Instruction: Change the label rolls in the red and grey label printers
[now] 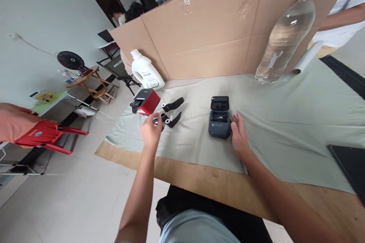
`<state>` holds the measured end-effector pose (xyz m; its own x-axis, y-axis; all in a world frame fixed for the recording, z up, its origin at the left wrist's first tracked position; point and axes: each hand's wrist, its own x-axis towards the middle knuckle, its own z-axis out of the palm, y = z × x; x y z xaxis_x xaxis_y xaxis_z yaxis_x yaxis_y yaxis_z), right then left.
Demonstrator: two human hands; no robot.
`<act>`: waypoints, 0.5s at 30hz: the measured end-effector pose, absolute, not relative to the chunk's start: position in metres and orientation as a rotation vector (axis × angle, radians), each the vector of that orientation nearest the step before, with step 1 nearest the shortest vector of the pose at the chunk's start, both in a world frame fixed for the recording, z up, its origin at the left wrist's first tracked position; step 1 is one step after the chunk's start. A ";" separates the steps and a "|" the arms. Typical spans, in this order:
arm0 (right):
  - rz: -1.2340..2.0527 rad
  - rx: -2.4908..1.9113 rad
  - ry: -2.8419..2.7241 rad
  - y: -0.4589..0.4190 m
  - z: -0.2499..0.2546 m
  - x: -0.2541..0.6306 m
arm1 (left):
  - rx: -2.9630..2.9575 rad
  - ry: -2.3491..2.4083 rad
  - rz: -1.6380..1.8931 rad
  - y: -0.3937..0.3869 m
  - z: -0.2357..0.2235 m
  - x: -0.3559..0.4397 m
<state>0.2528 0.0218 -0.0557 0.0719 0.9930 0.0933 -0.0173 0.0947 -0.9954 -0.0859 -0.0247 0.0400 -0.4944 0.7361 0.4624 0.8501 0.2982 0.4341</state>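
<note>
A dark blue portable label printer lies on the cloth with its lid raised. My right hand rests at the printer's right side, fingers stretched out and holding nothing; whether they touch the casing is hard to tell. My left hand is closed in a pinch on a small black roll, mostly covered by the fingers. Close to it lie more small black rolls with white cores, one with a long tail and one with a shorter loose strip. Behind the left hand stands a red and black box-shaped device.
A cardboard panel stands along the back of the cloth-covered table. Before it are a white jug and a large clear bottle. A dark tablet-like slab lies at right. Another person's arm shows at upper right.
</note>
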 end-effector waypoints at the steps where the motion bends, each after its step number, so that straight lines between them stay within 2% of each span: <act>1: 1.091 -1.160 -1.196 0.022 -0.057 0.253 | -1.562 -2.398 -0.899 -0.005 0.049 -0.099; 7: 1.061 -1.179 -1.206 0.023 -0.057 0.254 | -1.959 -2.851 -0.640 0.096 0.067 -0.159; 11: 1.091 -1.189 -1.185 0.025 -0.055 0.254 | -2.103 -2.788 -0.715 0.100 0.056 -0.160; 15: 1.080 -1.172 -1.203 0.024 -0.055 0.253 | -2.171 -2.681 -0.935 0.094 0.053 -0.147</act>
